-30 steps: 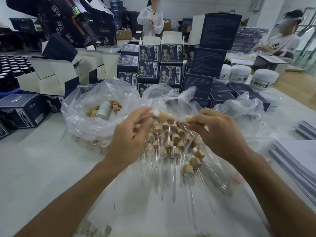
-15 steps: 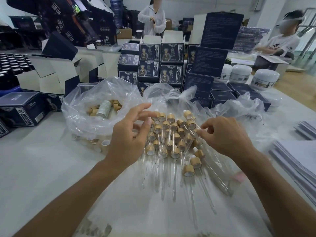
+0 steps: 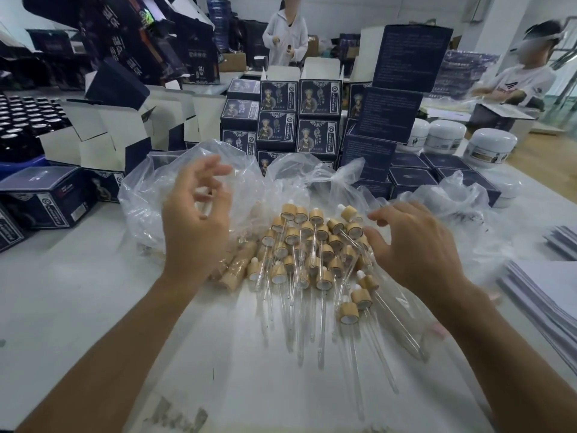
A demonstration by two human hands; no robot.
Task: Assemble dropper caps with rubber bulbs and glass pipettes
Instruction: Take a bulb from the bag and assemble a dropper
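A pile of assembled droppers [image 3: 307, 254] lies on the white table, each with a wooden cap, a white bulb tip and a glass pipette pointing toward me. My left hand [image 3: 195, 223] is raised over the clear plastic bag [image 3: 146, 189] to the left of the pile, fingers spread and loosely bent, holding nothing I can make out; it is blurred. My right hand [image 3: 415, 248] hovers at the pile's right edge, fingers spread and relaxed, empty. Loose wooden caps [image 3: 232, 270] show through the bag beside my left wrist.
Dark blue printed boxes [image 3: 296, 120] are stacked behind the bags. Open white-lined cartons [image 3: 103, 132] stand at the left, white jars [image 3: 490, 145] at the right, stacked paper sheets [image 3: 543, 289] at the right edge. Two people stand in the background.
My left hand has lifted away from the pile and moved left and up over the bag. My right hand has let go of the dropper it handled and opened.
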